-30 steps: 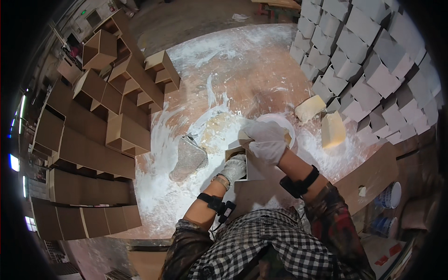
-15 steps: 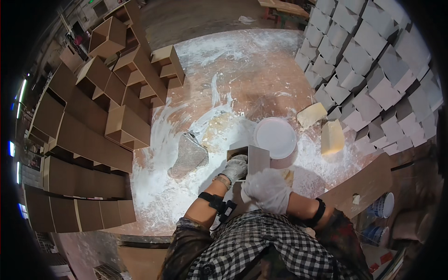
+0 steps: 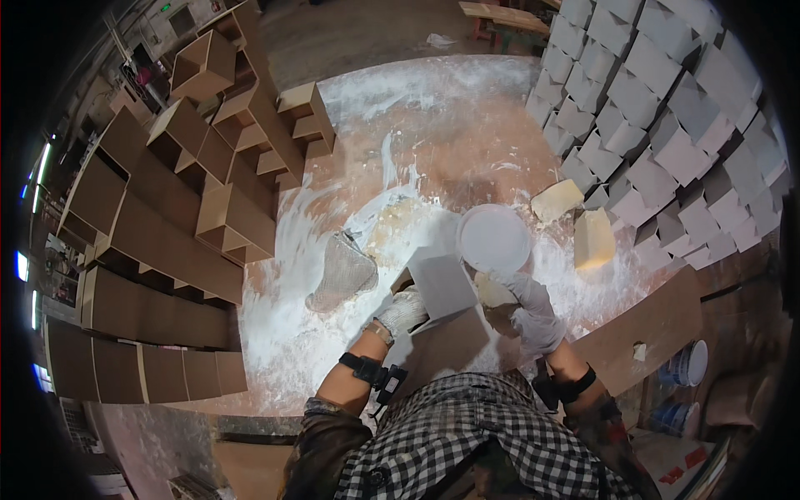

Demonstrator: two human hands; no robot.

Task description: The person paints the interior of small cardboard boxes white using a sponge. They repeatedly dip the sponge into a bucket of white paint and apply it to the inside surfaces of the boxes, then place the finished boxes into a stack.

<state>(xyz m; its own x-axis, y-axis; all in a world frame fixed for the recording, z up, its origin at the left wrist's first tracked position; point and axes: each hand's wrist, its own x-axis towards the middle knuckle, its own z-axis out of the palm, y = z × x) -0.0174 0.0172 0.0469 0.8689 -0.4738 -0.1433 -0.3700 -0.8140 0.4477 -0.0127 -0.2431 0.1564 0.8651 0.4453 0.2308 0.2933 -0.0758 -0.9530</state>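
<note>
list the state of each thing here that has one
box: white-coated, tilted, held
left hand: gloved, gripping the box
right hand: gloved, holding a sponge
bucket: upright, full of white paste
mesh bag: lying flat, dusted white
brown boxes: stacked, uncoated

Concrete floor (image 3: 467, 142), reddish-brown, heavily coated with white powder. Left of this powdered floor: stacked open brown boxes (image 3: 167, 200). Right of it: a high stack of grey-white boxes (image 3: 658, 108). Beyond it, a wooden pallet (image 3: 500, 17). Bright window light (image 3: 37, 167) at far left; surroundings dim.
</note>
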